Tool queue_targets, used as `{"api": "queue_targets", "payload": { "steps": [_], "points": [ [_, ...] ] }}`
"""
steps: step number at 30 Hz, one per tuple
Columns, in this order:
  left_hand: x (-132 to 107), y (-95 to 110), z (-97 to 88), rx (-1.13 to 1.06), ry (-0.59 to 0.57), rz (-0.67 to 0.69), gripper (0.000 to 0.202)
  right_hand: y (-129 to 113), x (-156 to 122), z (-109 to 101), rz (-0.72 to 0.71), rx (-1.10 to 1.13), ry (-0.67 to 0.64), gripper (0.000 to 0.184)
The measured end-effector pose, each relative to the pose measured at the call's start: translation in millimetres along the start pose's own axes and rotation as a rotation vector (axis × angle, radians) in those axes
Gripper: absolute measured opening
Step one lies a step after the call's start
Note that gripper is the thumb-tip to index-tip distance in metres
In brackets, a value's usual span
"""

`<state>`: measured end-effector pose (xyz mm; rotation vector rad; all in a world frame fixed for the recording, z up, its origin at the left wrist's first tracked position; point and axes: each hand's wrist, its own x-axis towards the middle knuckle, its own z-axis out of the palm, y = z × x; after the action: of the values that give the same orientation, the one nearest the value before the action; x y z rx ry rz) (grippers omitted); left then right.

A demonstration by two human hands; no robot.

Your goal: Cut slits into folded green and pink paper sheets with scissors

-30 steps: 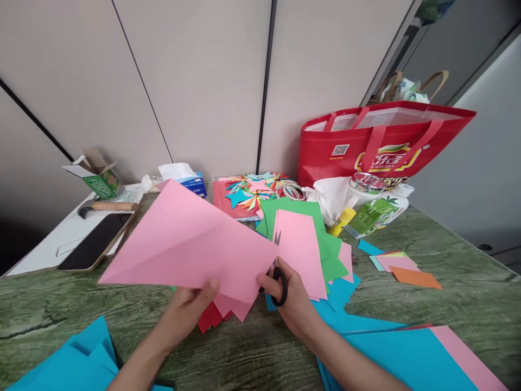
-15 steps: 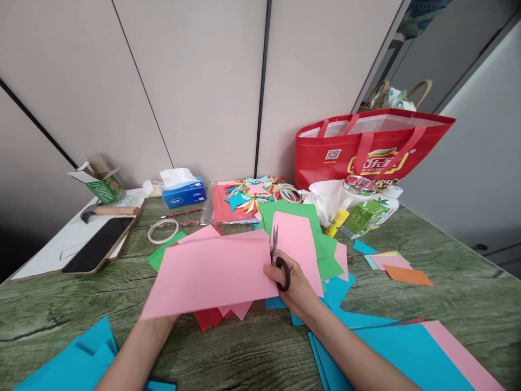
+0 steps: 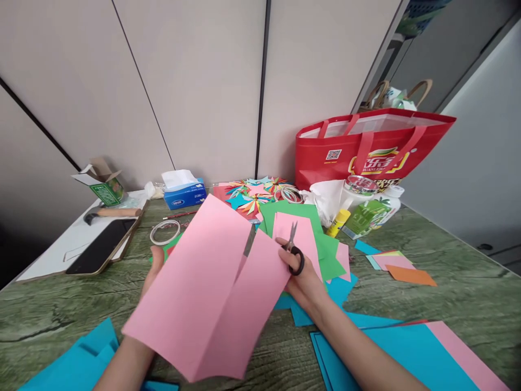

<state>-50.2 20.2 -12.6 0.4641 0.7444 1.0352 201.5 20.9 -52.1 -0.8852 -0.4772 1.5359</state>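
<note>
A large pink paper sheet (image 3: pixel 183 277) is spread out in front of me, creased lengthwise, with a slit running down from its top edge. Behind its left edge is my left hand (image 3: pixel 151 274), thumb stretched out away from the paper; its other fingers are hidden by the sheet. My right hand (image 3: pixel 307 279) grips black-handled scissors (image 3: pixel 299 263), blades pointing up and slightly parted. The same hand's fingers touch the sheet's right corner. Beneath lie a pink sheet (image 3: pixel 307 239), green paper (image 3: pixel 328 255) and blue paper (image 3: pixel 342 293).
Blue sheets (image 3: pixel 77 358) lie at the front left, more blue paper (image 3: pixel 391 353) at the front right. Behind stand a tissue box (image 3: pixel 185 195), paper stars (image 3: pixel 257 190), a glue stick (image 3: pixel 338 221) and a red bag (image 3: pixel 325 144). A hammer (image 3: pixel 118 212) and phone (image 3: pixel 100 247) lie left.
The pink sheet has been opened out from its fold and turned, showing the slit. The scissors have moved right, off the paper's edge. My left thumb has come into view.
</note>
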Motion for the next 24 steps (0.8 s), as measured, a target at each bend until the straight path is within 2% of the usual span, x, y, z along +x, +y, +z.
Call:
{"api": "queue_targets", "payload": {
  "steps": [2,4,7,8,10,14,16,20,22,24],
  "points": [
    [2.1,-0.2,10.9,-0.008,-0.043,0.023,0.056,-2.1,4.5,-2.7,-0.023,0.096,0.079,0.044],
    [3.8,-3.7,17.2,0.053,-0.194,0.015,0.063,-4.9,8.0,-5.0,-0.031,0.161,0.139,0.043],
    [6.1,-12.8,19.7,0.259,-0.277,-0.078,0.051,-8.5,11.3,-7.6,-0.020,0.199,0.192,0.040],
    [6.8,-15.8,19.7,0.318,-0.257,-0.115,0.045,-9.0,11.9,-8.1,-0.001,0.201,0.182,0.037],
    [8.3,-19.8,19.8,0.382,-0.157,-0.106,0.034,-8.7,12.3,-8.2,0.060,0.176,0.116,0.029],
    [13.5,-19.3,20.6,0.341,0.118,0.201,0.025,-3.3,9.4,-4.7,0.071,0.125,-0.045,0.024],
    [16.2,-17.4,20.7,0.310,0.213,0.334,0.025,0.7,6.0,-2.5,0.051,0.098,-0.113,0.023],
    [18.1,-17.2,21.6,0.290,0.261,0.370,0.027,6.1,-1.2,0.9,0.054,-0.040,-0.201,0.030],
    [17.6,-18.3,22.6,0.264,0.270,0.370,0.029,5.5,-2.0,1.8,0.074,-0.015,-0.173,0.031],
    [16.9,-19.1,23.0,0.247,0.291,0.406,0.029,2.7,0.0,2.1,0.068,0.109,-0.108,0.028]
  ]
}}
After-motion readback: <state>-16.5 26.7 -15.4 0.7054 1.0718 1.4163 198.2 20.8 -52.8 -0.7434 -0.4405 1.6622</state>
